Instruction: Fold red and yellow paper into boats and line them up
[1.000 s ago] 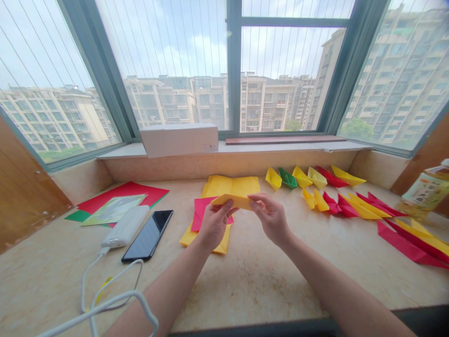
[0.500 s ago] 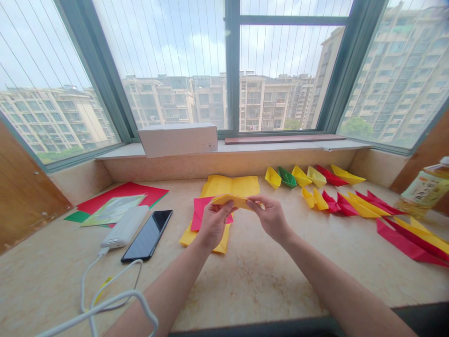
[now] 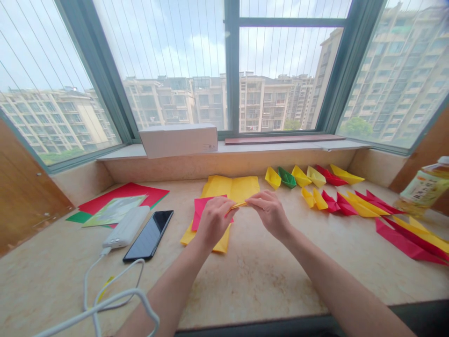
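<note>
Between my two hands a small folded piece of yellow paper is held above the counter, mostly hidden by my fingers. My left hand pinches its left end, and my right hand pinches its right end. Behind it lies a creased yellow sheet. Under and beside my left hand is a pink folded paper, resting on another yellow folded paper.
Folded paper boats in several colours stand at the right, near a bottle of yellowish liquid. To the left lie a phone, a white power bank with a cable, and red sheets. A white box sits on the sill.
Both hands have turned over and lowered slightly at the fingertips. The folded yellow paper has tilted, showing less of its face and more of its edge.
</note>
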`<move>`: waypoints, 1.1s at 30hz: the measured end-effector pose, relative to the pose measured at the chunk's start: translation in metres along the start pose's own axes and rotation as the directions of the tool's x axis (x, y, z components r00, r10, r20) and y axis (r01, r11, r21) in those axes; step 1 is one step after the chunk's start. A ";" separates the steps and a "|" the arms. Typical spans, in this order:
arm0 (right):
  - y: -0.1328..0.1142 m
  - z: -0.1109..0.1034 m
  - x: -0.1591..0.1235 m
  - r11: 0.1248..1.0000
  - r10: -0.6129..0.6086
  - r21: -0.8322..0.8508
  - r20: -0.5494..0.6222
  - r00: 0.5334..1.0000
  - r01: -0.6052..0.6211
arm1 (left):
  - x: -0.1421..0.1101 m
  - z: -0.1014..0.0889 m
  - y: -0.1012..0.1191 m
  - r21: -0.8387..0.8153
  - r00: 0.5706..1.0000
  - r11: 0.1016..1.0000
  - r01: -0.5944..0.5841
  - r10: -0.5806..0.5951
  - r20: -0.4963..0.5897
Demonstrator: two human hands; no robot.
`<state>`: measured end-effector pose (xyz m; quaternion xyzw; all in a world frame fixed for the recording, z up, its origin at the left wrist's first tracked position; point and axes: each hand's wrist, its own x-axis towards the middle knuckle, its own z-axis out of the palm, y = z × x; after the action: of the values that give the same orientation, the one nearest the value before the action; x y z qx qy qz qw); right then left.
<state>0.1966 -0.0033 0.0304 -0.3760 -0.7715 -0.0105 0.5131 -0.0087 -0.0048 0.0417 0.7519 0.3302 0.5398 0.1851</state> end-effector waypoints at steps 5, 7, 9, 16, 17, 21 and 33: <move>-0.003 0.002 -0.001 0.991 -0.110 -0.053 0.201 0.973 0.123 | -0.002 -0.001 -0.009 0.184 0.971 0.972 -0.148 0.108 0.212; -0.004 0.002 -0.002 0.987 -0.136 -0.046 0.247 0.959 0.152 | -0.004 -0.002 -0.010 0.220 0.953 0.958 -0.185 0.121 0.277; -0.005 0.003 -0.002 0.985 -0.148 -0.046 0.268 0.952 0.166 | -0.005 -0.002 -0.012 0.257 0.938 0.946 -0.197 0.106 0.329; 0.007 0.011 -0.002 0.999 0.035 -0.028 0.243 0.970 -0.029 | -0.002 -0.004 -0.021 0.253 0.946 0.950 -0.186 0.103 0.307; 0.008 0.012 -0.001 0.997 0.069 -0.031 0.231 0.971 -0.064 | 0.000 -0.004 -0.022 0.300 0.946 0.939 -0.171 0.072 0.316; 0.008 0.014 0.001 0.992 0.101 -0.093 0.175 0.979 -0.085 | 0.005 -0.007 -0.025 0.375 0.940 0.919 -0.121 -0.016 0.341; 0.028 0.025 -0.003 0.921 0.343 0.150 0.121 0.931 -0.359 | -0.001 0.003 -0.034 0.116 0.950 0.961 0.251 -0.267 0.162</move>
<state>0.1943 0.0251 0.0065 -0.4633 -0.7127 0.1647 0.5003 -0.0164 0.0190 0.0184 0.7546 0.4334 0.4262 0.2470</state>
